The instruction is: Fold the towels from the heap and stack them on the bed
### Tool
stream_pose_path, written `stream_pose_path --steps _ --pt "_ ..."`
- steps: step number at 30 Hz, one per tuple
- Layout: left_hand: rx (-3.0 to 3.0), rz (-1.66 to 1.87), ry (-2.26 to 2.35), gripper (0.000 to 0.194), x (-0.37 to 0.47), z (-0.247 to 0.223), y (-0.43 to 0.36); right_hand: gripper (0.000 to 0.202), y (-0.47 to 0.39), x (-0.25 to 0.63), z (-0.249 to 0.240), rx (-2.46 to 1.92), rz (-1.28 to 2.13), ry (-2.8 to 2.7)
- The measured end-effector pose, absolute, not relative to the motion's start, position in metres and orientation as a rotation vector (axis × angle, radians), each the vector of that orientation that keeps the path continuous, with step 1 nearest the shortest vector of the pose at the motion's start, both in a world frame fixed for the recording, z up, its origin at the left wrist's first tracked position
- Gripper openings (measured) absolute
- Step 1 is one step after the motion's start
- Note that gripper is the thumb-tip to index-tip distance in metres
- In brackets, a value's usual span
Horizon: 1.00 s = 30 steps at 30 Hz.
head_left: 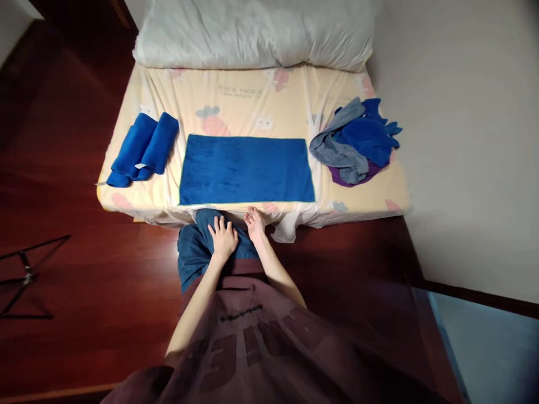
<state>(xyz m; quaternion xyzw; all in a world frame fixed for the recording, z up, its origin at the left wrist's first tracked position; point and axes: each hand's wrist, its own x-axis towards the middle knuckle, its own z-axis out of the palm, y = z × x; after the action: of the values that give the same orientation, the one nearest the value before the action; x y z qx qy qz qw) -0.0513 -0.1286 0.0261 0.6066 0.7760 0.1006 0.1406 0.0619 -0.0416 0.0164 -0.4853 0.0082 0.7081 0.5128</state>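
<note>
A home bedroom, with bed (164, 196) and bulky bedding (252, 33)

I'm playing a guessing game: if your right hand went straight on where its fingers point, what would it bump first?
Probably the cream, carrot-patterned bed sheet at the edge, then the flat, blue rectangular cloth. How high the right hand is looks unclear, though.

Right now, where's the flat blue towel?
Head view: the flat blue towel lies mid-bed by the near edge, between the rolled blue towels on the left and the crumpled cloth pile on the right.
</note>
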Motion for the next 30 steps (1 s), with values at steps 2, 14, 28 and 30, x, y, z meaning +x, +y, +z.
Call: stream_pose_path --steps 2,14,28,30 --pt "1.757 0.324 2.246 0.045 -0.049 0.025 -0.13 0.011 -0.041 0.062 0.015 -1.158 1.707 0.0" --pt "1.671 0.368 2.24 0.045 -0.05 0.026 -0.127 0.009 -0.02 0.043 0.018 -1.198 1.681 -0.006" --pt "1.676 0.389 2.244 0.045 -0.052 0.02 -0.128 0.026 0.009 0.036 0.017 -1.047 1.733 0.165" --pt "1.67 0.389 2.25 0.044 -0.053 0.021 -0.127 0.025 0.007 0.038 0.016 -1.023 1.731 0.198"
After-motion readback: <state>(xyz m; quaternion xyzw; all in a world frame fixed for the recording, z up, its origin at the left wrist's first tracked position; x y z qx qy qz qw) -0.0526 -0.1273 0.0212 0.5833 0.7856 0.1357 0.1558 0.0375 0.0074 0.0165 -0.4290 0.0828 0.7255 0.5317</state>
